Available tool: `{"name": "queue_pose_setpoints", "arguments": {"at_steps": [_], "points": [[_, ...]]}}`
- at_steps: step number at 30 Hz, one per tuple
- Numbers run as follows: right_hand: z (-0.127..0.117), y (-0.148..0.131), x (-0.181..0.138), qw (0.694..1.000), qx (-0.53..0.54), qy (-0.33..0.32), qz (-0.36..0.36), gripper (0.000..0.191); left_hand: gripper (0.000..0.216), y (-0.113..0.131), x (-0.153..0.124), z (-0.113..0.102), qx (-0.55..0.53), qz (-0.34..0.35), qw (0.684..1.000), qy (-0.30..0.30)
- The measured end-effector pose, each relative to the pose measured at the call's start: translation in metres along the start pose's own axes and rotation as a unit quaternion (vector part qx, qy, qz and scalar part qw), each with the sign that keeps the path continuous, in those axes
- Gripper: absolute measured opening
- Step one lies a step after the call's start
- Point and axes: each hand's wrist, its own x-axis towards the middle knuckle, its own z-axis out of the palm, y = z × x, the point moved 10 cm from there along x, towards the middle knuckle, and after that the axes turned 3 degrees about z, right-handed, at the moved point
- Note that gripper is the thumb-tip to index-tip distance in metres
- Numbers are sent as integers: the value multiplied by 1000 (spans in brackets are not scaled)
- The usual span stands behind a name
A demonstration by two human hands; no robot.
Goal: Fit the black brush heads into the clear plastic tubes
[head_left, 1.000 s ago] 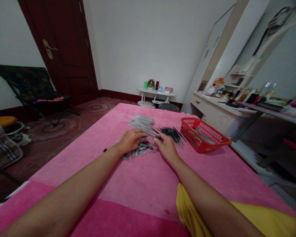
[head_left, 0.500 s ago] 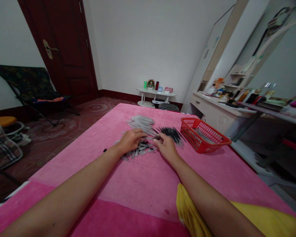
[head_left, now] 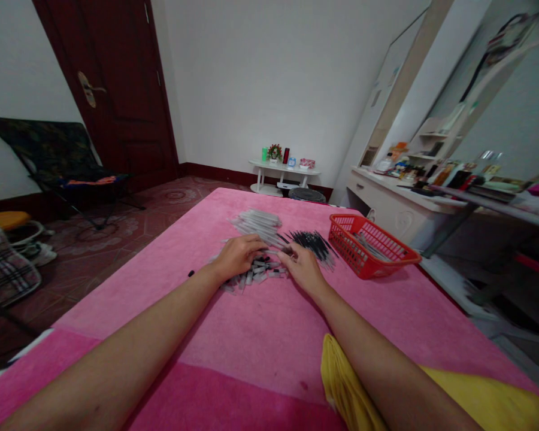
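Observation:
My left hand (head_left: pixel 240 254) is closed, pinching one end of a slim translucent pen barrel (head_left: pixel 272 251) over the table. At its other end my right hand (head_left: pixel 303 266) is closed too, thumb and finger pressed together on it; a dark bit shows at those fingertips. Just below the hands lies a heap of short clear and black pen caps (head_left: pixel 257 274), partly hidden by my left hand. Beyond them is a stack of whitish pen barrels (head_left: pixel 257 220). Thin black pen refills (head_left: pixel 313 242) are spread out to the right of my right hand.
A red plastic basket (head_left: pixel 363 263) with thin grey sticks inside stands at the right on the pink tablecloth (head_left: pixel 247 347). One small black piece (head_left: pixel 191 273) lies left of my left forearm. Yellow cloth (head_left: pixel 345 383) sits under my right forearm.
The fingers of my right hand have shifted slightly around the barrel's end. My left hand and the piles look the same.

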Motion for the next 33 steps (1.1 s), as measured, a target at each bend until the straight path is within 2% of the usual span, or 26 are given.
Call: {"name": "queue_pose_setpoints", "arguments": {"at_steps": [5,8,10,13,16,21,26,31,33], "points": [[5,3,0,1000,3,-22,9,39,31,2,0,0,-1,4,1000,-7],[1,0,1,1000,11,-3,-3,30,29,1,0,0,-2,1,1000,-6],[2,1,1,1000,9,-9,-2,31,29,1,0,0,-5,2,1000,-7],[7,4,2,999,12,-33,15,40,29,1,0,1,-9,5,1000,-5],[9,5,1,998,37,-41,24,37,29,2,0,1,-11,10,1000,-4],[15,12,-2,987,115,-70,86,46,28,2,0,2,-18,21,1000,-3],[13,6,0,988,132,-61,58,34,31,0,0,2,-5,15,1000,-1],[23,11,-2,977,163,-101,96,42,34,1,0,1,0,14,1000,-3],[16,9,-1,985,120,-92,81,40,36,0,0,-1,-7,11,1000,5]]}}
